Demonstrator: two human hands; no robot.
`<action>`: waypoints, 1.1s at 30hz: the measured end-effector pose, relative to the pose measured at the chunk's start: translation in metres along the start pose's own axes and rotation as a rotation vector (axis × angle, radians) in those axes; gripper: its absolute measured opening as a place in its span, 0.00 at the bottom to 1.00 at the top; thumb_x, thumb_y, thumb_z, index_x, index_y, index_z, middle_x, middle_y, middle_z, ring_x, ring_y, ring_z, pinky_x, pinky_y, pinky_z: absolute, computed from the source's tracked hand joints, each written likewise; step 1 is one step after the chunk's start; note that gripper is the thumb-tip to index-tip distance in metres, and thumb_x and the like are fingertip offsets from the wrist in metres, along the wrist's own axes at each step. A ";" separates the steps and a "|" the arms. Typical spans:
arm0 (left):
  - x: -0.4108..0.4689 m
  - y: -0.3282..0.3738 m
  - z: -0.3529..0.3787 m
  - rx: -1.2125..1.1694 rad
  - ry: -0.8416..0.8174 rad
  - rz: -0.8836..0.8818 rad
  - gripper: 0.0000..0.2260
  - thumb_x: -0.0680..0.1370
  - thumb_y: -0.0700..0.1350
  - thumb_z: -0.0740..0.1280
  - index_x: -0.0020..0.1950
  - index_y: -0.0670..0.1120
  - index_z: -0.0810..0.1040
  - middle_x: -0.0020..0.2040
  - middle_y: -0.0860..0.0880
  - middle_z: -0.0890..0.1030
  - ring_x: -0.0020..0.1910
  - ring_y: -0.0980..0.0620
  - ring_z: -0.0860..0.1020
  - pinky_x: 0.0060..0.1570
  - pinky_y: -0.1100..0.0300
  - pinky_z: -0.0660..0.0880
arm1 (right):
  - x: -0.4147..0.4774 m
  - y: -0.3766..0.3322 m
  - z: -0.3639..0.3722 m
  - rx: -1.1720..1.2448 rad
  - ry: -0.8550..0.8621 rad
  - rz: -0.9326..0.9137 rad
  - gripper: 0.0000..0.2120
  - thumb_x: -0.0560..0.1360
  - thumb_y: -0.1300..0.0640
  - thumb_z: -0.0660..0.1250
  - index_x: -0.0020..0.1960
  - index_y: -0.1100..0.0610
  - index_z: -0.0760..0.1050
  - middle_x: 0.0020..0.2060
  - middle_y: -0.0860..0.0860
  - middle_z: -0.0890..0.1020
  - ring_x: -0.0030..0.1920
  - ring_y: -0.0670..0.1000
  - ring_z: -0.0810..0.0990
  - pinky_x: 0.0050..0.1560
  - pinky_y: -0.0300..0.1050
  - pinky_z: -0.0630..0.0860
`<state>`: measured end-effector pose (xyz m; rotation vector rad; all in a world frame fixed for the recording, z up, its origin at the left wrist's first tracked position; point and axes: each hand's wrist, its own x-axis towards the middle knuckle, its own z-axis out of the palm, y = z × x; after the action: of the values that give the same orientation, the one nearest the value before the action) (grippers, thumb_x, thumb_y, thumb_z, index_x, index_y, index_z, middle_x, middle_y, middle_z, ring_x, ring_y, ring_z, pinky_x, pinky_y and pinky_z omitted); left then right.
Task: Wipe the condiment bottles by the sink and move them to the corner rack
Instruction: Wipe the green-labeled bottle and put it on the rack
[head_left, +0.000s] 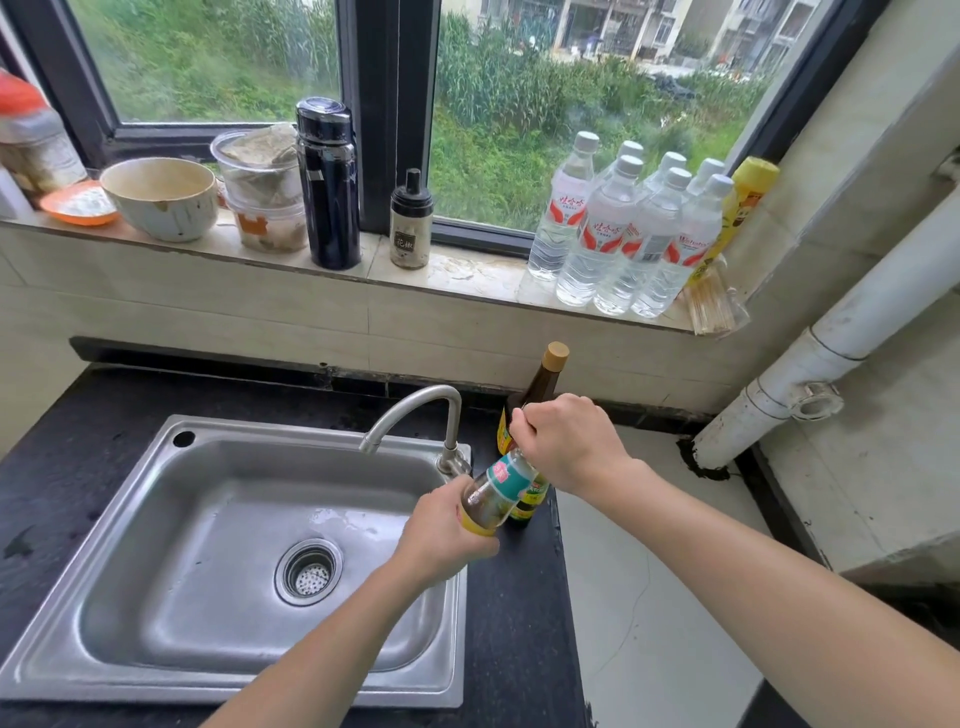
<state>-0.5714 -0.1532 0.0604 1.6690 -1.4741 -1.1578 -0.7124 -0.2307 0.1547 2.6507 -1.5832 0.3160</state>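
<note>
My left hand (441, 535) grips the lower body of a clear condiment bottle (496, 493) with a teal and yellow label, tilted over the sink's right rim. My right hand (563, 441) is curled round that bottle's top and hides its cap. Behind it on the black counter (514, 623) stands a dark bottle with a tan cap (545, 379), upright against the back wall. Another dark bottle with a green and yellow label (530, 501) stands just right of the held one, mostly hidden. No cloth shows in either hand.
A steel sink (156, 519) with a curved tap (415, 405) fills the left. The window sill holds a bowl (161, 197), plastic tubs, a black flask (330, 187), a small pepper jar (411, 221) and several water bottles (623, 234). A white pipe (831, 353) slants at the right.
</note>
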 end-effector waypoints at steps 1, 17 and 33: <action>-0.001 0.000 0.004 0.054 0.066 -0.007 0.14 0.59 0.47 0.72 0.40 0.50 0.72 0.33 0.53 0.77 0.33 0.51 0.74 0.31 0.60 0.69 | 0.002 -0.003 0.000 -0.013 -0.027 0.077 0.21 0.80 0.50 0.56 0.36 0.58 0.78 0.33 0.54 0.80 0.34 0.56 0.78 0.35 0.47 0.75; 0.005 -0.005 -0.022 -0.086 -0.347 -0.003 0.16 0.63 0.39 0.74 0.48 0.45 0.76 0.37 0.47 0.77 0.34 0.54 0.75 0.37 0.59 0.75 | -0.004 0.006 0.000 0.099 0.075 -0.430 0.23 0.79 0.47 0.54 0.32 0.58 0.75 0.28 0.50 0.78 0.24 0.50 0.72 0.24 0.42 0.70; -0.009 -0.016 0.018 0.376 0.320 -0.055 0.15 0.65 0.52 0.71 0.43 0.52 0.66 0.39 0.54 0.76 0.39 0.48 0.73 0.37 0.56 0.63 | 0.010 -0.020 0.014 -0.030 -0.354 0.324 0.13 0.80 0.53 0.57 0.52 0.59 0.77 0.43 0.54 0.78 0.43 0.54 0.78 0.41 0.48 0.78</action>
<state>-0.5808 -0.1395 0.0399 2.0453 -1.5069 -0.6211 -0.6878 -0.2319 0.1439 2.5251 -2.1028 -0.1826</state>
